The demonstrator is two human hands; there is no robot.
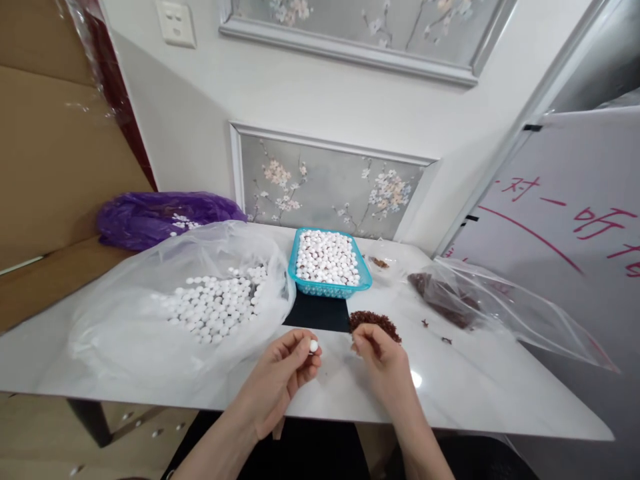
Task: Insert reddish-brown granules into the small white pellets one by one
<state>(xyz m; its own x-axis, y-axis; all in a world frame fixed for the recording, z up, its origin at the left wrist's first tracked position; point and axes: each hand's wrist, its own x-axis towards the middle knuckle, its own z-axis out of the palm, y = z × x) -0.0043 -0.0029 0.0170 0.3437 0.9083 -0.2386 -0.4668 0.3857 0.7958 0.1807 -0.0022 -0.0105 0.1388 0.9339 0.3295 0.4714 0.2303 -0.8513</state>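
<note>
Between the thumb and fingers of my left hand is a small white ball, held just above the table's front part. To its right, my right hand is closed in a pinch, and whatever its fingertips hold is too small to make out. Right behind that hand lies a pile of small reddish-brown pieces, partly covered by it. A blue plastic basket full of white balls with brown bits among them stands farther back. On the left, a clear plastic bag lies open around many loose white balls.
A black flat sheet lies in front of the basket. Toward the right is a clear bag of brown pieces. A purple bag rests at the back left beside cardboard. The white table meets a wall behind.
</note>
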